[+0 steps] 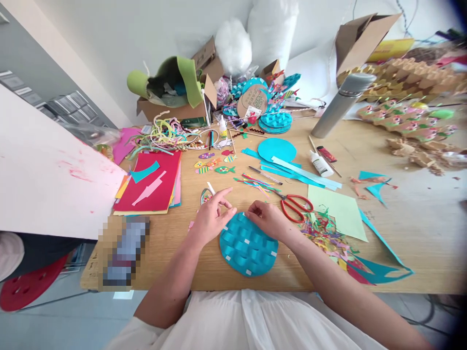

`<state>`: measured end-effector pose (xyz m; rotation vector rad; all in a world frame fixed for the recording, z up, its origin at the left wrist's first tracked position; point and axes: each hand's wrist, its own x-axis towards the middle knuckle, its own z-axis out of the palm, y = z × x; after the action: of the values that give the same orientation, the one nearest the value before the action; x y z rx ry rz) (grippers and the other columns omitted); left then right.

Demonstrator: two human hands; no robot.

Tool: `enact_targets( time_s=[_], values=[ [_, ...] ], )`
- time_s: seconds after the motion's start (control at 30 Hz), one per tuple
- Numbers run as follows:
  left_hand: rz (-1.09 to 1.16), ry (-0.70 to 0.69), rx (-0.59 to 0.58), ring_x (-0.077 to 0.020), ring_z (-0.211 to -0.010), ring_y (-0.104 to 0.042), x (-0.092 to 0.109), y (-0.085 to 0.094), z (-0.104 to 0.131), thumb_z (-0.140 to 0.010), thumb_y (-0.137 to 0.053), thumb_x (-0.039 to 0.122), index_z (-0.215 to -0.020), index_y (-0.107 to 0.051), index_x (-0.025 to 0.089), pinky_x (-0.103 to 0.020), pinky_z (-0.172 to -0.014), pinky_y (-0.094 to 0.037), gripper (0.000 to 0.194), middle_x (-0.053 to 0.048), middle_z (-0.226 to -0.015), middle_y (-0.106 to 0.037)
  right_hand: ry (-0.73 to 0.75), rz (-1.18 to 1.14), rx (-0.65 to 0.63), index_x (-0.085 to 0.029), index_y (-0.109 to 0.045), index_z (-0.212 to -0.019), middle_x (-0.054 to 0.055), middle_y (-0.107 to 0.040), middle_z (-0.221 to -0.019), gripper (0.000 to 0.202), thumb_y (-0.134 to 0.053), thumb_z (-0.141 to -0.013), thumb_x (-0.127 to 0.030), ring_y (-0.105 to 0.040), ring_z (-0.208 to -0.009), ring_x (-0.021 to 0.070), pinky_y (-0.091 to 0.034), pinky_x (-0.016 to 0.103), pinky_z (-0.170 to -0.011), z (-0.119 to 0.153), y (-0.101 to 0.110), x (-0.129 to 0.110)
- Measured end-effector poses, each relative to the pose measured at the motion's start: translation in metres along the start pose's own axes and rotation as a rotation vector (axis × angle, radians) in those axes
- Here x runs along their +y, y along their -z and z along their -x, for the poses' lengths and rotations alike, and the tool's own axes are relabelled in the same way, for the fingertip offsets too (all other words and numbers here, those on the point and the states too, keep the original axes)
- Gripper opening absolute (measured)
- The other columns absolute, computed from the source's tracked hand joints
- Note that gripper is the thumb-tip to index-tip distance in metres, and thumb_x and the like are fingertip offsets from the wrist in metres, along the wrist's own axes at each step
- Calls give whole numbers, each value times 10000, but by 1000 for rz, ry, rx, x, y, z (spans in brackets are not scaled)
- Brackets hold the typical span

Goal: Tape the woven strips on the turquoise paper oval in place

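Note:
A round blue paper disc point(248, 257) with raised woven strips lies on the table in front of me. Small white squares, perhaps tape pieces, are scattered over it. My left hand point(212, 216) is held at the disc's upper left edge, its fingers spread and holding nothing I can see. At the upper right edge, my right hand point(268, 219) has its fingers curled together in a pinch. A whitish bit shows by its fingertips, but what they hold is hidden. Red-handled scissors point(296, 208) lie just beyond the right hand.
Colourful paper fish point(224, 169), narrow paper strips point(257, 183) and a plain blue disc point(277, 149) lie farther back. Stacked coloured sheets point(149, 189) are at left, near a blurred-out phone-like object point(126, 250). Paper scraps point(328, 236), a glue bottle point(321, 164) and a grey flask point(341, 107) stand or lie right.

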<state>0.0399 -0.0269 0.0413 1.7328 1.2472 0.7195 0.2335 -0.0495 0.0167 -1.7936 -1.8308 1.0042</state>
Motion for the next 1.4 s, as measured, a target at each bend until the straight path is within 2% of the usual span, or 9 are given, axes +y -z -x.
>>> enact_targets(
  time_s=[0.17, 0.3, 0.4, 0.5, 0.63, 0.83, 1.0, 1.2, 1.4],
  values=[
    [177, 4, -7, -98, -555, -473, 9, 7, 5, -906, -554, 455, -1459, -407, 219, -224, -567, -377, 619, -17, -783, -669, 86, 349, 168, -162, -664, -898, 86, -710, -961, 147, -536, -922, -230, -623, -951, 206, -420, 292, -841, 7, 16, 14],
    [447, 111, -2, -90, -450, -368, 12, 2, 6, -926, -495, 503, -1521, -252, 174, -219, -447, -267, 723, -39, -709, -708, -114, 739, 298, -128, -652, -964, 146, -674, -993, 222, -465, -958, -246, -587, -971, 283, -398, 367, -803, 20, 44, 37],
    [570, 164, -21, -104, -498, -478, 15, -1, 6, -891, -558, 484, -1532, -199, 136, -216, -462, -301, 812, -89, -775, -745, -219, 885, 271, -118, -640, -974, 174, -654, -1026, 235, -452, -964, -259, -576, -969, 300, -388, 375, -767, 22, 57, 55],
    [670, 187, -67, -136, -592, -588, 19, -2, 7, -843, -629, 440, -1535, -174, 101, -248, -567, -404, 894, -136, -857, -760, -240, 897, 199, -110, -631, -969, 178, -653, -1026, 225, -439, -968, -226, -579, -977, 295, -393, 371, -776, 19, 60, 66],
    [794, 238, -113, -175, -662, -645, 20, -1, 8, -796, -683, 391, -1534, -179, 83, -273, -596, -416, 945, -176, -933, -755, -211, 904, 195, -88, -618, -973, 190, -644, -1028, 221, -420, -969, -186, -578, -990, 296, -406, 366, -783, 14, 57, 71],
    [865, 267, -179, -198, -761, -681, 16, 1, 9, -769, -714, 339, -1454, -396, 110, -257, -594, -413, 789, -178, -1034, -738, -161, 940, 206, -68, -603, -974, 200, -639, -1008, 227, -382, -952, -116, -591, -957, 300, -410, 361, -762, 12, 56, 76],
    [862, 256, -188, -199, -753, -689, 17, -1, 8, -778, -715, 335, -1377, -456, 134, -260, -600, -425, 683, -168, -1034, -739, -198, 901, 236, -82, -576, -943, 176, -650, -887, 208, -387, -880, -20, -617, -902, 291, -393, 335, -713, 17, 65, 74],
    [827, 214, -210, -188, -702, -683, 16, -3, 6, -806, -686, 369, -1213, -504, 155, -256, -578, -410, 495, -155, -991, -749, -32, 574, 298, -167, -548, -965, 118, -681, -912, 178, -394, -956, -257, -629, -874, 242, -403, 314, -722, 19, 74, 68],
    [771, 172, -198, -159, -634, -654, 16, -4, 5, -846, -627, 366, -1180, -495, 145, -248, -556, -392, 422, -154, -942, -758, -46, 592, 280, -199, -572, -859, 91, -694, -870, 314, -384, -951, -433, -652, -814, 241, -378, 308, -662, 11, 73, 65]
  ],
)
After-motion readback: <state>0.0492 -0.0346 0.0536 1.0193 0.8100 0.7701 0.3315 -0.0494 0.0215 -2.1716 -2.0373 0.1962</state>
